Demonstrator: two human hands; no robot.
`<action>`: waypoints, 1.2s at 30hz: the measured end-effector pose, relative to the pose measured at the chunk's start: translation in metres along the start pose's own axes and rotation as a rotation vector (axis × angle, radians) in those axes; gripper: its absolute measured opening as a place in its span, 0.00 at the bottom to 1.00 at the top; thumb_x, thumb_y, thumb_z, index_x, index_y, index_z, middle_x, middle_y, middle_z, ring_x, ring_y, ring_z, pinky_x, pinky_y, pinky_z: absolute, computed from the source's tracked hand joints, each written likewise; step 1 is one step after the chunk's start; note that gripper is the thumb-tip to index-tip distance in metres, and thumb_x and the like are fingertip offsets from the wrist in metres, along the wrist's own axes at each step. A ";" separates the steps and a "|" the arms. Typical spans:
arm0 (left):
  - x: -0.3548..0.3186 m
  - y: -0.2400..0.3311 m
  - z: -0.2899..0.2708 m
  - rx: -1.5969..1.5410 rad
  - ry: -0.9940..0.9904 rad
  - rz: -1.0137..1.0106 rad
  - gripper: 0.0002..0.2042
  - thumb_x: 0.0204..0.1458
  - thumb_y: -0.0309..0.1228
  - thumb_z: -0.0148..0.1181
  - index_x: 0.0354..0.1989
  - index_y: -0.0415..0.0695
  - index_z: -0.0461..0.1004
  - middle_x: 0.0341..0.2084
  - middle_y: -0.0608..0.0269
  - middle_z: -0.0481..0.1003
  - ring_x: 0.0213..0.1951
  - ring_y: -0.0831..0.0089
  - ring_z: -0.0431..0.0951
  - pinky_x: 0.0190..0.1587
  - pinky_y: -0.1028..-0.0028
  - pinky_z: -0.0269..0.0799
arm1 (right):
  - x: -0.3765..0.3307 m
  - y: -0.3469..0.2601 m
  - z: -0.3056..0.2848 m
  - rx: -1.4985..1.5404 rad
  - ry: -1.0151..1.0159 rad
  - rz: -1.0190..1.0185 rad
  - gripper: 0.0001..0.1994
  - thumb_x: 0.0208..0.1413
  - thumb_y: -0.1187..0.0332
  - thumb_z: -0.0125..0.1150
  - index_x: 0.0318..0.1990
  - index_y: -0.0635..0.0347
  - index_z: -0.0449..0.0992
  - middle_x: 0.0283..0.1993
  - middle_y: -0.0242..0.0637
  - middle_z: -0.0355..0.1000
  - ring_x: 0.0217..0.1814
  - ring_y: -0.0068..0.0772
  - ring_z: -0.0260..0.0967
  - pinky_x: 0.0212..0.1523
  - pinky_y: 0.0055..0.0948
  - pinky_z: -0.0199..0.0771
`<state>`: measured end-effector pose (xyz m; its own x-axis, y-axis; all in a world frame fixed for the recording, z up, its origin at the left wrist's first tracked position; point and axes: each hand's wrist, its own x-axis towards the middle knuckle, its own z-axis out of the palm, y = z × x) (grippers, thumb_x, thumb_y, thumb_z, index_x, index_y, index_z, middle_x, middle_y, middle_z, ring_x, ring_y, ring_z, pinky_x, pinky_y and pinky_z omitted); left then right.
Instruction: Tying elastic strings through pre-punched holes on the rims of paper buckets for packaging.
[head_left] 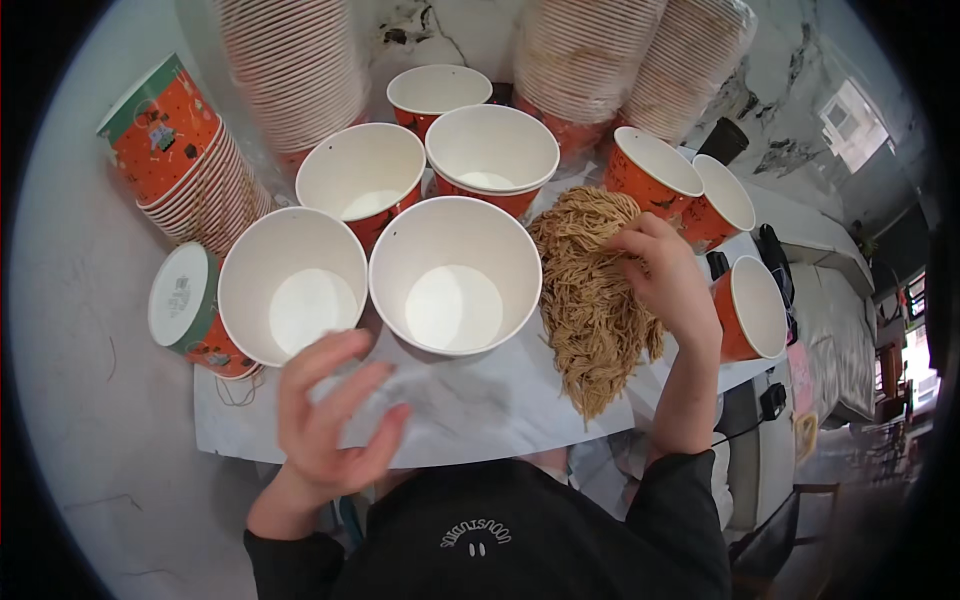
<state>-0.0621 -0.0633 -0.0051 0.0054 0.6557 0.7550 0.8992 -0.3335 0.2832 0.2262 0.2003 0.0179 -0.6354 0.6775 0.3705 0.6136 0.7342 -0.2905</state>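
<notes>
A pile of tan string (590, 310) lies in a tangled heap on the white-covered table. My right hand (662, 268) reaches over its upper right side, with bent fingers and thumb closed on some strands; the exact strands are hard to make out. In front of two white-lined paper buckets, my left hand (335, 410) hovers with fingers spread and nothing in them. The left front bucket (293, 290) is nearest to its fingertips, and the other front bucket (455, 280) stands beside it. Both show their inner white walls and bottoms.
More orange buckets stand behind, including a middle one (490, 150), and at right (758, 305). Tall wrapped stacks (290, 60) rise at the back. At left, a leaning stack (180, 150) has strings hanging from it. A grey sofa (830, 330) is to the right.
</notes>
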 end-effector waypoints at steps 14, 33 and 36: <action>0.114 0.017 0.047 -0.430 -0.368 -0.372 0.23 0.52 0.25 0.71 0.58 0.39 0.77 0.45 0.56 0.83 0.36 0.73 0.84 0.36 0.75 0.75 | 0.013 -0.074 -0.017 0.340 0.079 -0.285 0.04 0.53 0.77 0.70 0.36 0.64 0.82 0.35 0.39 0.77 0.37 0.39 0.77 0.38 0.32 0.75; 0.085 0.012 -0.033 -0.337 0.449 -0.297 0.09 0.47 0.14 0.64 0.38 0.27 0.81 0.28 0.48 0.80 0.26 0.70 0.79 0.30 0.77 0.73 | 0.069 -0.207 -0.002 0.800 0.291 -0.682 0.06 0.43 0.78 0.64 0.30 0.63 0.74 0.32 0.44 0.69 0.35 0.44 0.71 0.35 0.36 0.74; 0.100 0.009 -0.023 -0.201 0.186 -0.287 0.06 0.54 0.16 0.63 0.39 0.29 0.82 0.30 0.53 0.82 0.29 0.72 0.81 0.34 0.78 0.76 | 0.067 -0.181 0.022 0.931 0.115 -0.464 0.03 0.55 0.77 0.63 0.36 0.64 0.78 0.32 0.42 0.73 0.35 0.44 0.74 0.34 0.34 0.74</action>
<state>-0.0637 -0.0168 0.0867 -0.3298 0.6141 0.7170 0.7489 -0.2923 0.5947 0.0621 0.1137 0.0757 -0.6377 0.3484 0.6870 -0.3136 0.6973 -0.6446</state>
